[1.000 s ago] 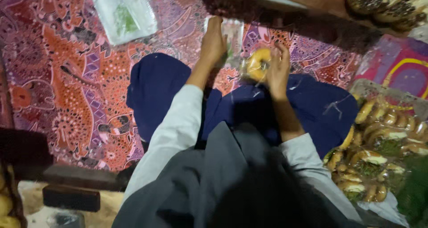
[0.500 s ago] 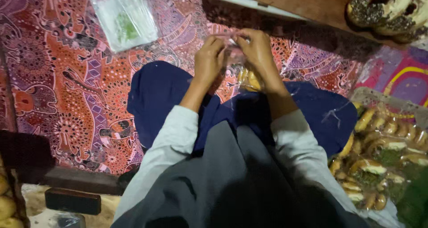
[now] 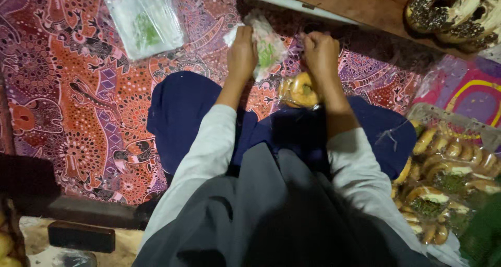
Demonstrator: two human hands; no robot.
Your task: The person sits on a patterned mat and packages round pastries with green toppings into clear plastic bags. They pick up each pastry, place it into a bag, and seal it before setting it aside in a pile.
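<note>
My left hand [image 3: 242, 55] grips the top of a clear plastic bag with a green print [image 3: 267, 46], lifted just above the patterned cloth [image 3: 68, 89]. My right hand [image 3: 321, 55] is closed a little to the right of that bag, and what it pinches is hidden. Below and between the hands, a yellow round pastry in clear wrap [image 3: 300, 89] rests by my knees, which are covered in dark blue fabric.
A stack of flat clear bags [image 3: 143, 19] lies at the upper left. Chocolate-topped doughnuts [image 3: 454, 8] sit on a wooden board at the top right. A basket of wrapped pastries [image 3: 451, 168] stands at the right. Dark wooden pieces [image 3: 78, 235] lie at the lower left.
Both hands have drawn apart and risen slightly, pulling up a green-printed bag. The wrapped pastry they were handling now lies uncovered below them.
</note>
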